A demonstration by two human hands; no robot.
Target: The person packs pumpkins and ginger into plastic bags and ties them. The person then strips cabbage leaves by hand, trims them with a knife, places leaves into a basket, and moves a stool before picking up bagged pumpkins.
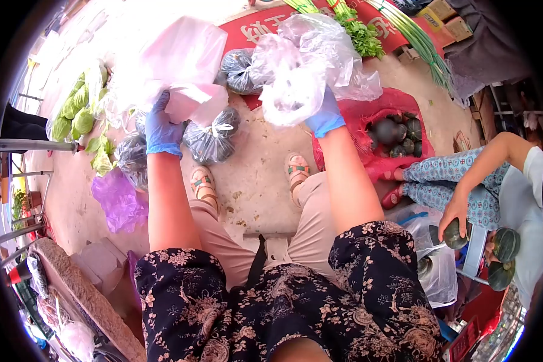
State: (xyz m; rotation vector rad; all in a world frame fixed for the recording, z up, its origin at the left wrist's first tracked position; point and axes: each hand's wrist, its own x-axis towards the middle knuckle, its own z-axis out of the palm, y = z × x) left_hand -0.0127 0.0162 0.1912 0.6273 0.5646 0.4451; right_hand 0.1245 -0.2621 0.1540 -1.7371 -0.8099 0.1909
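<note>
My left hand [163,130], in a blue glove, is closed on the edge of a thin pinkish-white plastic bag [190,54] that spreads out ahead of it. My right hand [327,113], gloved the same way, grips a crumpled clear plastic bag [292,90]; the bag hides most of its fingers. Close to my left hand on the floor stand tied clear bags of dark contents, one by its wrist [212,137] and another further back [238,69]. What fills them I cannot make out.
Leafy greens [78,105] lie at the left, near a purple bag [122,202]. At the right, a red mesh sack [359,123] holds dark round squashes [395,136]. Another person's hand [455,211] touches a squash. Spring onions [419,45] lie at the back right.
</note>
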